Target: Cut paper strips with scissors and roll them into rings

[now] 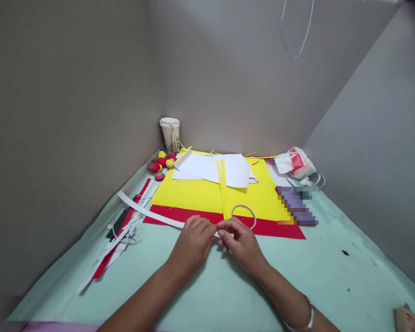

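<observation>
White paper strip [148, 213] across center of frame, worked between both hands, long tail reaching out to center left. Right hand [240, 242]: thumb and forefinger pinching the strip near its right end. Left hand [193, 237]: fingers pressed together over the strip, exact grip hidden under the knuckles. Held with hands almost touching, presumably for fine control; tail apparently left loose to avoid creasing. Yellow sheet [183, 193] on red sheet [276, 230] just beyond, perhaps layered to stay within reach; yellow strips [222, 189] on top, white ring [254, 216] just beside right hand. Edges: left wall [72, 115] and cut scraps [124, 226] crowding center left. Widest room on tabletop [332, 276] judged toward lower right, past the right forearm.
</observation>
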Motion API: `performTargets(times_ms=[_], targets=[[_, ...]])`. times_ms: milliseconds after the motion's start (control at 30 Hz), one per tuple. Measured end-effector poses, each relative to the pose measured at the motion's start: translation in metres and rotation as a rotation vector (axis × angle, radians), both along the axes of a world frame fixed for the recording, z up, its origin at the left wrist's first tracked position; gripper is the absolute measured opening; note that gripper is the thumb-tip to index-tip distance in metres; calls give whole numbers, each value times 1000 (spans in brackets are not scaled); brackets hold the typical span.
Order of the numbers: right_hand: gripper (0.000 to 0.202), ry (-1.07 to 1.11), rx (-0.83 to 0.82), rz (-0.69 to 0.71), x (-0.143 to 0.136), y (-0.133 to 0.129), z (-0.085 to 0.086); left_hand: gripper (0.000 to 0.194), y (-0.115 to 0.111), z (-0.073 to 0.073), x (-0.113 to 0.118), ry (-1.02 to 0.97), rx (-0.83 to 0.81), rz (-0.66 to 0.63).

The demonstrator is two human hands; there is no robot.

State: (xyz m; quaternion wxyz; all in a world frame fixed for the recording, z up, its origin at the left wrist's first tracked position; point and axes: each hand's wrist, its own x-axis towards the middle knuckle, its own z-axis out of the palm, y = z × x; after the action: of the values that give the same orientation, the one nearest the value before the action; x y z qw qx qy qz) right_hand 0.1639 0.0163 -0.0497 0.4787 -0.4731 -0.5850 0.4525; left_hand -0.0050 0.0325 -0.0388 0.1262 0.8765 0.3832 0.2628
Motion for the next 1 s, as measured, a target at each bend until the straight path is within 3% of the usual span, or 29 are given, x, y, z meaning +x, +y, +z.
performTargets(times_ms=[300,567,767,1000], targets=[[16,-51,29,-46,4,1,-1,25,1,-5,-2,-82,-13,-14],[16,-320,270,-341,21,13,-1,21,4,-7,-4,-72,3,-22],[14,-595,382,-305,25,17,-8,21,5,-13,-4,-65,45,-36],[25,-816,342,-273,23,15,-19,17,3,-13,-4,-32,53,-24]])
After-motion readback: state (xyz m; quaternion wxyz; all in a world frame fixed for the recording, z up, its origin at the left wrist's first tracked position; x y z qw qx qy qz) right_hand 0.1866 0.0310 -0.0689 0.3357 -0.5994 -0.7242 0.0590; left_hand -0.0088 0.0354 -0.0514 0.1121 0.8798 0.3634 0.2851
